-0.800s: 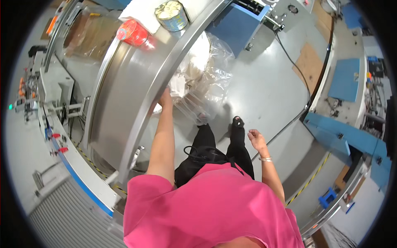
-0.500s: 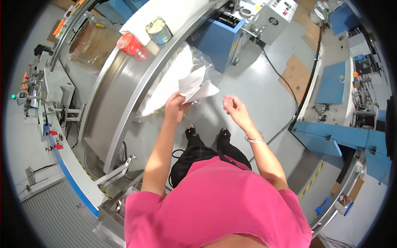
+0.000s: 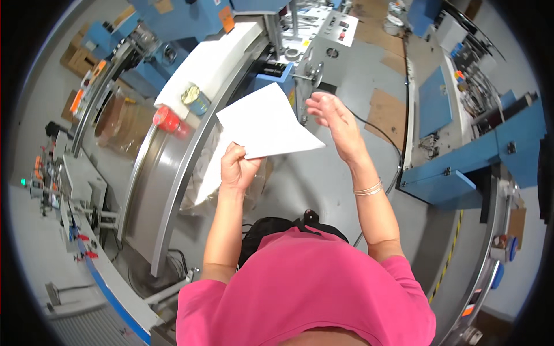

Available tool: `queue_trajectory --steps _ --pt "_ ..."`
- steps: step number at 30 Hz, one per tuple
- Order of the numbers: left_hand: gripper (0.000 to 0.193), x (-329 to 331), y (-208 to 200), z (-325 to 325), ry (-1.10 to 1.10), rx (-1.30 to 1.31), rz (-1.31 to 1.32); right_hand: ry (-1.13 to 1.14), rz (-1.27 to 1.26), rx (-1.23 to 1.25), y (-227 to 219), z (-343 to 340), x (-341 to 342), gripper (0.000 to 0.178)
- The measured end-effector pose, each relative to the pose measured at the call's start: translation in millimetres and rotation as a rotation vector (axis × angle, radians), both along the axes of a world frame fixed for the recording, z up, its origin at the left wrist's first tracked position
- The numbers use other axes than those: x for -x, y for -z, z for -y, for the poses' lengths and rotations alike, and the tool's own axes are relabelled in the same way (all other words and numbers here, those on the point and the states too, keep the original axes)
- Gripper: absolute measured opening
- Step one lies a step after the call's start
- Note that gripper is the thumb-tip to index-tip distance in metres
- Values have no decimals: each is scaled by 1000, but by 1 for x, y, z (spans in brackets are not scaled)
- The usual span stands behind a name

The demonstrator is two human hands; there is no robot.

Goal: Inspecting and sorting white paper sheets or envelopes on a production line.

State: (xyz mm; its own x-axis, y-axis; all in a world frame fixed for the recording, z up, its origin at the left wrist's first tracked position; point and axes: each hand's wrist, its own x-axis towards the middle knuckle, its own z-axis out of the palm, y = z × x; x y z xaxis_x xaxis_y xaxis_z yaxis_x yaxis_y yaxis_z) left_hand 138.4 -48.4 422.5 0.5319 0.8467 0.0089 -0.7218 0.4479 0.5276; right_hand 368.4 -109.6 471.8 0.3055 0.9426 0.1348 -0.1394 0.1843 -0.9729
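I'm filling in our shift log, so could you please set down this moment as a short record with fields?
Left hand: grips a thin white flat sheet at its lower-left edge
Right hand: raised with fingers spread a little, empty, to the right of the sheet
Right wrist: thin, shiny metal bracelets
On the long grey metal counter: a red round container and a bluish cylindrical can with pale contents
Floor: a flat brown board beyond the right hand
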Motion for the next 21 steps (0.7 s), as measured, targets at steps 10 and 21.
queue_trajectory --steps 10,21 --pt "71 3 -20 5 180 -53 73 -224 -97 101 -35 39 19 28" --pt "42 1 -46 1 8 -229 -484 -291 -291 83 -35 47 37 17"
